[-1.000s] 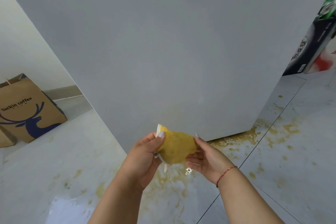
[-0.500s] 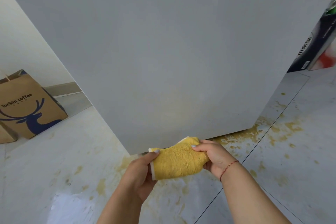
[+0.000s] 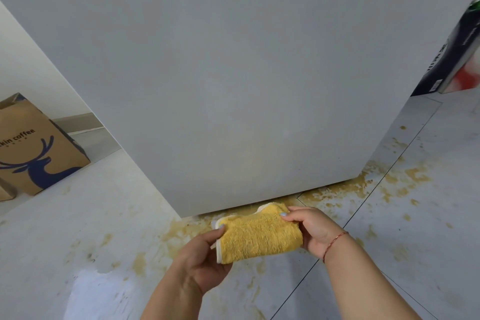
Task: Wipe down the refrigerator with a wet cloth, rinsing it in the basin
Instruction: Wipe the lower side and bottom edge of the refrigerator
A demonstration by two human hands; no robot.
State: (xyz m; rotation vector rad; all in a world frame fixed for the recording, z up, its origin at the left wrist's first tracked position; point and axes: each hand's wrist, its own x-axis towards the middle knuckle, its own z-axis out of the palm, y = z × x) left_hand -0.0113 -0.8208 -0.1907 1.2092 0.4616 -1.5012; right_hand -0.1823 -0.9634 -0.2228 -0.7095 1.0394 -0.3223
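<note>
Since the earlier frames the yellow cloth has been opened out from a bunched lump into a flat folded pad and brought lower, below the bottom edge of the refrigerator. It is held stretched between the two hands above the floor, apart from the white panel. Its left end, where a pale hem is seen, is pinched by the left hand, thumb on top and fingers curled underneath. Its right end is gripped by the right hand, whose fingers are curled over the upper edge; a thin red string bracelet is worn at that wrist. A faint yellowish smear is visible on the lower part of the refrigerator face. The grey tiled floor beneath is spattered with yellow-brown stains, densest at the refrigerator's base. A brown paper bag printed with a blue deer is stood at the left near the wall, and a dark printed box is seen at the right edge.
</note>
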